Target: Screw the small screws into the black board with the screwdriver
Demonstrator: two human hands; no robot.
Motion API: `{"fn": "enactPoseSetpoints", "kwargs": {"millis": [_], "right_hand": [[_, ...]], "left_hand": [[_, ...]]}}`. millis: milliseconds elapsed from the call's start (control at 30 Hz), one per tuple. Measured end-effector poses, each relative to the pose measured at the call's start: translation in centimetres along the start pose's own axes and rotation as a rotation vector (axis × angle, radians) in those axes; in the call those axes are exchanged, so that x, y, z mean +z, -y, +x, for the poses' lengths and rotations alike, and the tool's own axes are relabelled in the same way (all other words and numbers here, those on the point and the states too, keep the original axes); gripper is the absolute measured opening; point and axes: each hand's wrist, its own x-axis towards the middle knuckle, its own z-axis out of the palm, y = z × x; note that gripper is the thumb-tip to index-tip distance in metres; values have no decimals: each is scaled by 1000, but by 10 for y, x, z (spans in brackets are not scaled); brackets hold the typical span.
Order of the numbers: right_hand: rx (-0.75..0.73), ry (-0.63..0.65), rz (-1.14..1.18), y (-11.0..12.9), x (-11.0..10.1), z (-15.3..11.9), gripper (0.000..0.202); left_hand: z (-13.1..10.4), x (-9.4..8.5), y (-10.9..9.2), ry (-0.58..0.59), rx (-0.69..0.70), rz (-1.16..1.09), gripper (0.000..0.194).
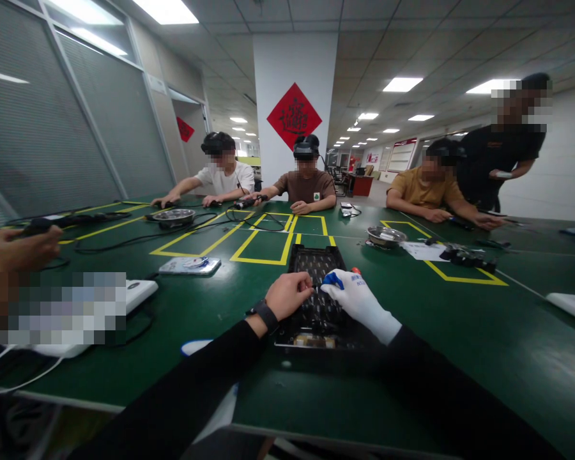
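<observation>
A black rectangular tray-like panel [319, 257] lies on the green table in front of me, with many small pale spots across its face. My left hand [287, 297], bare with a dark watch at the wrist, is over the panel's left side. Its fingers are curled together in a pinch, and anything in them is too small to make out. Opposite it, my right hand [359, 299] wears a white glove with blue at the fingertips. Those fingers are also pinched over the panel's right half; their contents are hidden. A small orange-red thing [356, 271] shows just behind the glove.
A phone [190, 266] lies left of the panel, and a white device [141, 292] with a cable stands farther left by another person's hand [26, 246]. Metal bowls [386, 236] and black cables are farther back. Several people sit or stand around the table.
</observation>
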Motion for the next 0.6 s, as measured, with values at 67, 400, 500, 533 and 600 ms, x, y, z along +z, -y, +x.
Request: {"fn": "enactPoseSetpoints", "kwargs": {"millis": [67,400,500,533,600], "right_hand": [[-13,-7,-41,1,0,-1,18],[-80,-38,-25,4,2,-2,21],[-51,-28,-23,4,3,-2,19],[-42,-21,-23,4,3,-2,19],[-35,-10,-23,4,3,-2,19]], "left_hand": [[0,0,0,-1,1,-6,12],[-2,-2,-3,13,-9,-11,12],[-2,-1,-2,11,23,-21,11],[-2,0,-2,13,35,-23,11],[-1,0,-2,27,53,-30,11]]}}
